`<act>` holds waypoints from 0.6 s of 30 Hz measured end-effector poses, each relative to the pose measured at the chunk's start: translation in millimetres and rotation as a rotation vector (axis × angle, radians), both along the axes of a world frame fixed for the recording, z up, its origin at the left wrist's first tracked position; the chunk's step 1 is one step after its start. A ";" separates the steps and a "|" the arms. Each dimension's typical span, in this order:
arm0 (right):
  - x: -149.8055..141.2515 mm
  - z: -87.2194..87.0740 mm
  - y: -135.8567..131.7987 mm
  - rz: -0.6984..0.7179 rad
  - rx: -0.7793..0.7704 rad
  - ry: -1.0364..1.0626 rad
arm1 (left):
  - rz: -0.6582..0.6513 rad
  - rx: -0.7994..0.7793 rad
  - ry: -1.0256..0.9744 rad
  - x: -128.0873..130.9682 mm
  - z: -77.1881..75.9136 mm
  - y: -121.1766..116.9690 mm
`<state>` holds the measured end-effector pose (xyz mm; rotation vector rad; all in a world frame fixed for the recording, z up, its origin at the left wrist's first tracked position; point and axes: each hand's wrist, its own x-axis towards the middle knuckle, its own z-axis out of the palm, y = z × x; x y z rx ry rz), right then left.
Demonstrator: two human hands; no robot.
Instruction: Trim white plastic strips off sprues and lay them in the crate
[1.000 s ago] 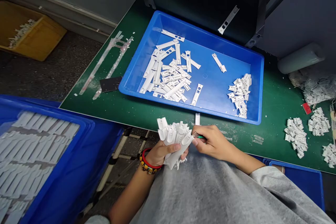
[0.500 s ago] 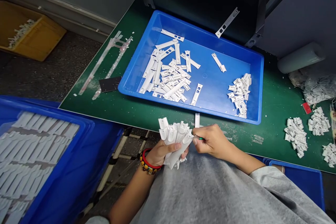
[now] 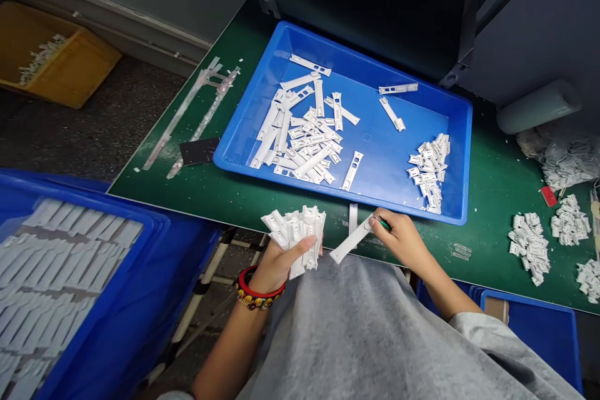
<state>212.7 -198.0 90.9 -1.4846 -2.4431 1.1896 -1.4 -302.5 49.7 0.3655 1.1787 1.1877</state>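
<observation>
My left hand (image 3: 287, 257) is closed around a bundle of long white plastic strips (image 3: 300, 231), their moulded ends fanned out at the top. Just to the right, my right hand (image 3: 398, 236) pinches the upper end of a single white strip (image 3: 347, 246), which slants down toward the bundle but stands apart from it. A small tool with a green handle (image 3: 384, 224) also sits in that hand; its tip is too small to make out. Behind the slanted strip, another white strip (image 3: 353, 211) lies on the green table (image 3: 197, 190).
A blue tray (image 3: 337, 186) holds heaped strips (image 3: 309, 144) and a pile of small white pieces (image 3: 429, 169). More small piles (image 3: 529, 247) lie at right. A dark conveyor belt (image 3: 370, 19) stands behind. At lower left, a blue bin (image 3: 157, 231) contains rows of strips.
My right hand has moved right and up, away from the bundle, with one strip now apart in its fingers. A strip that was at the belt now lies against the tray's back side.
</observation>
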 end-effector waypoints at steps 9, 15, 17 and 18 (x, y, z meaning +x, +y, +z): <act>9.1 -21.2 -5.8 0.132 0.115 -0.524 | -0.088 0.040 0.196 7.8 0.6 1.0; -1.1 16.2 -13.0 0.210 0.103 0.081 | -0.156 0.129 0.429 6.4 -5.1 -1.8; -6.4 27.0 -12.6 0.258 0.129 0.255 | -0.195 0.177 0.524 4.1 -4.5 -1.7; -8.7 31.0 -11.8 0.276 0.141 0.289 | -0.219 0.203 0.559 3.0 -3.9 -1.7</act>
